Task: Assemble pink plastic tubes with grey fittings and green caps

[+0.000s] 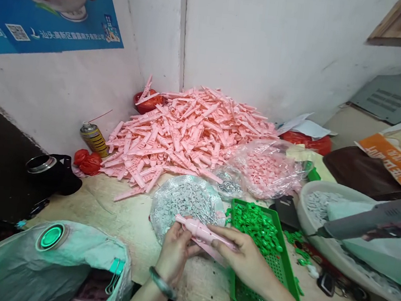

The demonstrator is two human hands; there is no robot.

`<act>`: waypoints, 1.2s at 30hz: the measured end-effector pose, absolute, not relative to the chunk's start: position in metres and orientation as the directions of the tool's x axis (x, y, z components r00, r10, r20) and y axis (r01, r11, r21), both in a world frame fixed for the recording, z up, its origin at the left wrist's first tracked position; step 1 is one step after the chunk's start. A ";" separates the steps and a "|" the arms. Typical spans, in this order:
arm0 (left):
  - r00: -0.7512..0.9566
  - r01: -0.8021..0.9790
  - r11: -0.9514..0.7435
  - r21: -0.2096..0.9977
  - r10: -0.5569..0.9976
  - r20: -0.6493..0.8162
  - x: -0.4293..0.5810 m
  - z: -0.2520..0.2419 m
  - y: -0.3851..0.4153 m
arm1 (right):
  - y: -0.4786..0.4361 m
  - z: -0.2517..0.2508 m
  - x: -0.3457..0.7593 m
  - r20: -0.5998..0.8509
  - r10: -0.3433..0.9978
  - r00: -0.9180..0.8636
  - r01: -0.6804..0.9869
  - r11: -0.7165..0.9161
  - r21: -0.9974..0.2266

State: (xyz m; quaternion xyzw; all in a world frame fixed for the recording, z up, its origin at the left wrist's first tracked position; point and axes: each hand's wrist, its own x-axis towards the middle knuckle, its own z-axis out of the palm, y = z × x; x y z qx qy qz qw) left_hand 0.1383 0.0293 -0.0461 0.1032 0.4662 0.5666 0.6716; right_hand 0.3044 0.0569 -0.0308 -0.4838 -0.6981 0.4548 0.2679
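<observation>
Holding at lower centre of frame: one slender pink piece (201, 230), between both hands, long axis slanting from upper left to lower right. Left hand (177, 244) closed, fingers curled on the left end; right hand (241, 252) closed about the right end. Pink strip (215, 254) just below; cannot tell if joined. Just beyond: round dish (156, 203) with pale small parts (184, 194) and metal pins (206, 211). Beside right hand: green tray (283, 271) of green parts (257, 227). Upper right of these: clear bag (293, 180), small pink pieces inside. Upper centre: pink heap (195, 130) on worktop (102, 216).
</observation>
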 end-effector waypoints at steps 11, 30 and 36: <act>-0.139 -0.631 0.278 0.724 0.878 -0.458 0.153 -0.043 0.024 | 0.037 -0.048 0.281 0.431 0.844 -0.318 0.555 0.534 -0.637; -0.124 -0.622 0.277 0.733 0.889 -0.441 0.157 -0.048 0.019 | 0.028 -0.052 0.276 0.505 0.771 -0.389 0.583 0.630 -0.513; -0.155 -0.678 0.290 0.675 0.842 -0.517 0.160 -0.044 0.021 | 0.026 -0.060 0.275 0.592 0.705 -0.390 0.570 0.690 -0.446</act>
